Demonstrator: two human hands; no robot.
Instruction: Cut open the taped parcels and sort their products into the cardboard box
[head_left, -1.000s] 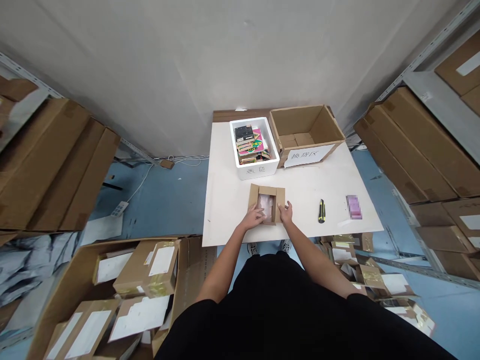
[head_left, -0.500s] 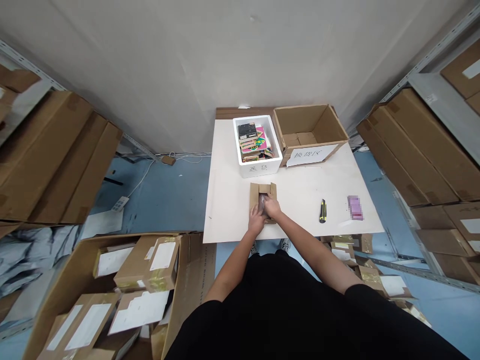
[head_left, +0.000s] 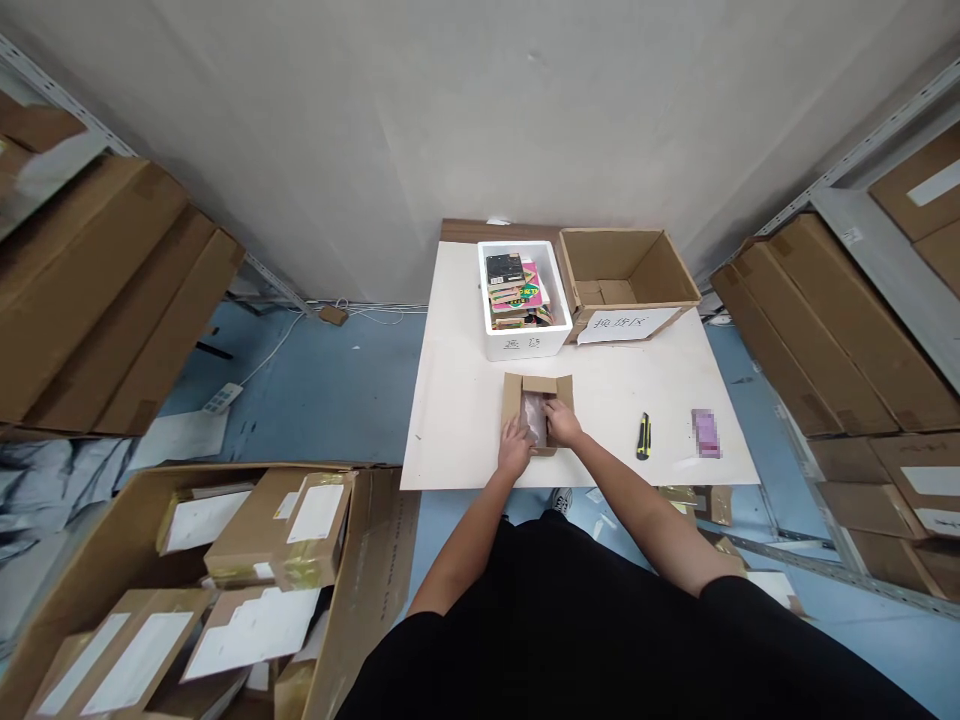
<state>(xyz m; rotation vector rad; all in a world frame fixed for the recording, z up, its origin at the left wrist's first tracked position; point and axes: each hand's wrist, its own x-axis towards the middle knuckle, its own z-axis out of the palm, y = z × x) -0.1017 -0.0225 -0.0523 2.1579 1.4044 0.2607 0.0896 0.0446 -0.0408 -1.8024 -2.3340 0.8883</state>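
A small open cardboard box (head_left: pixel 525 388) lies on the white table (head_left: pixel 465 400) in front of me, its flaps spread. Inside it shows something wrapped in clear plastic (head_left: pixel 535 413). My left hand (head_left: pixel 514 449) rests on the box's near left edge with fingers curled on the cardboard. My right hand (head_left: pixel 563 423) grips the box's right side, fingers reaching into the opening beside the wrapped item.
A white foam bin (head_left: pixel 520 344) with colourful packets and an open brown carton (head_left: pixel 628 268) with a paper label stand at the table's back. A yellow-black utility knife (head_left: pixel 643 436) and a pink item (head_left: pixel 705 433) lie right. A big carton of parcels (head_left: pixel 225 560) sits lower left; shelves of boxes flank both sides.
My right hand reached into the box half a second ago and has now drawn back to its right side. The box's right flap is spread open again.
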